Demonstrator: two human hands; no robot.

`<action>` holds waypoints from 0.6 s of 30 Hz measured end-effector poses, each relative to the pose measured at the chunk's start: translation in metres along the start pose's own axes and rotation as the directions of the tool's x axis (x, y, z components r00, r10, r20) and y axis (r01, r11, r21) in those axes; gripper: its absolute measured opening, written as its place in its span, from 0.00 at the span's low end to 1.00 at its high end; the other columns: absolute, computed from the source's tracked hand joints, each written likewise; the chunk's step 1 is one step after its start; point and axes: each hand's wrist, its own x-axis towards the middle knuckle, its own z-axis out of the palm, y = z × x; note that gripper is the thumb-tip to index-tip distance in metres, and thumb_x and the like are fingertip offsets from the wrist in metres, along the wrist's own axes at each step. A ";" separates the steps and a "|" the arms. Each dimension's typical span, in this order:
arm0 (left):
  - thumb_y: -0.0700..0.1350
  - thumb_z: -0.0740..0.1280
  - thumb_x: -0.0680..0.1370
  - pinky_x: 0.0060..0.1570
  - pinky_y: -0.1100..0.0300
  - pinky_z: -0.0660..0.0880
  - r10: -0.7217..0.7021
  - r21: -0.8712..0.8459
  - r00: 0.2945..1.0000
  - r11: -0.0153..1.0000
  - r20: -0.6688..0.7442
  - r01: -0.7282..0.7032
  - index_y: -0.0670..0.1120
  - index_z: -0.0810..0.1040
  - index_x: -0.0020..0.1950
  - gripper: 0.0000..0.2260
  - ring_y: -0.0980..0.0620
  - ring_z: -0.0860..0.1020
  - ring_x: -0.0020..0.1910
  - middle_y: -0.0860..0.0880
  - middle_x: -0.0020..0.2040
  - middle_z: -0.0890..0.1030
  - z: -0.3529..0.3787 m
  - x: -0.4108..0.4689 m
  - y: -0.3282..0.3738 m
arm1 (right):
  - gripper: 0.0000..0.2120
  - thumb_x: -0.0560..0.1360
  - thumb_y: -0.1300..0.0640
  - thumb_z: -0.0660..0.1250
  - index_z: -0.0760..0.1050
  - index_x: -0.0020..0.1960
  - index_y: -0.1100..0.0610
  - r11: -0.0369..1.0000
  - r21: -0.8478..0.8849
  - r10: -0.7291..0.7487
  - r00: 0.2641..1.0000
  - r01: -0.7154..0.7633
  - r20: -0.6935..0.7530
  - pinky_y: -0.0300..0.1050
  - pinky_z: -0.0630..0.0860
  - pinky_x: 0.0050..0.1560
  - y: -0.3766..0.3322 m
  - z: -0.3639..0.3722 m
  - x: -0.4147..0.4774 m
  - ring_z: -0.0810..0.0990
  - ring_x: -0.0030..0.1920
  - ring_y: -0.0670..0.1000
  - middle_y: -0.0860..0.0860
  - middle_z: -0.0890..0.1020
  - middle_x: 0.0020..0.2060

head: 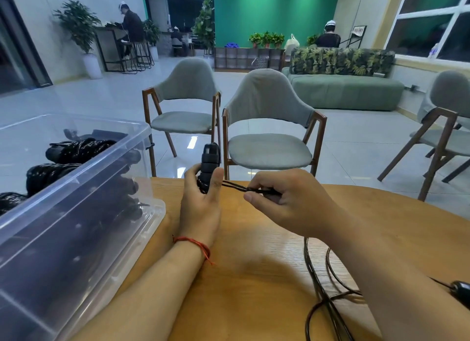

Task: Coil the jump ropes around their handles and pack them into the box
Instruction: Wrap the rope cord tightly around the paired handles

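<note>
My left hand (201,201) grips the black jump rope handles (209,160) upright above the wooden table (254,264). A thin black rope (236,187) runs taut from the handles' lower end to my right hand (287,201), which pinches it between thumb and fingers. The rest of the rope (328,297) lies in loose loops on the table under my right forearm. A small black piece (461,290) on a cord sits at the right edge. The clear plastic box (84,213) stands at the left, holding several coiled black ropes (76,150).
Two grey chairs with wooden frames (269,127) stand just past the table's far edge, and a third (445,127) is at the right. A green sofa (346,89) and other people sit far back in the room.
</note>
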 end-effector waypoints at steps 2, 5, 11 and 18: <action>0.73 0.56 0.79 0.47 0.54 0.79 0.000 0.034 0.999 0.999 0.036 -0.001 0.60 0.67 0.74 0.28 0.52 0.82 0.48 0.51 0.51 0.82 0.000 -0.001 -0.001 | 0.07 0.82 0.45 0.69 0.83 0.49 0.45 1.000 -0.003 -0.027 1.000 0.027 0.007 0.46 0.68 0.32 -0.005 -0.004 0.001 0.74 0.32 0.51 0.46 0.76 0.28; 0.82 0.50 0.74 0.58 0.48 0.80 0.011 0.083 0.991 0.996 0.133 -0.022 0.65 0.61 0.78 0.37 0.50 0.81 0.58 0.49 0.61 0.80 0.000 -0.006 0.000 | 0.10 0.83 0.44 0.68 0.82 0.49 0.47 0.999 0.009 -0.032 0.999 0.032 -0.014 0.51 0.73 0.34 -0.009 -0.006 0.004 0.77 0.34 0.50 0.46 0.79 0.31; 0.79 0.64 0.72 0.59 0.58 0.77 0.144 0.266 0.920 0.930 0.365 -0.252 0.73 0.54 0.79 0.38 0.60 0.74 0.66 0.59 0.75 0.68 0.002 -0.021 0.014 | 0.10 0.84 0.48 0.69 0.81 0.45 0.49 0.997 0.072 0.004 0.998 0.000 -0.067 0.44 0.70 0.34 -0.010 -0.019 0.006 0.78 0.34 0.51 0.41 0.77 0.31; 0.69 0.61 0.81 0.52 0.48 0.84 0.153 0.554 0.940 0.774 0.305 -0.306 0.67 0.59 0.80 0.28 0.55 0.78 0.61 0.58 0.69 0.74 0.009 -0.018 0.007 | 0.15 0.82 0.43 0.69 0.80 0.40 0.49 0.997 0.037 -0.063 0.998 0.063 -0.002 0.49 0.70 0.31 -0.017 -0.026 0.009 0.76 0.32 0.53 0.44 0.76 0.29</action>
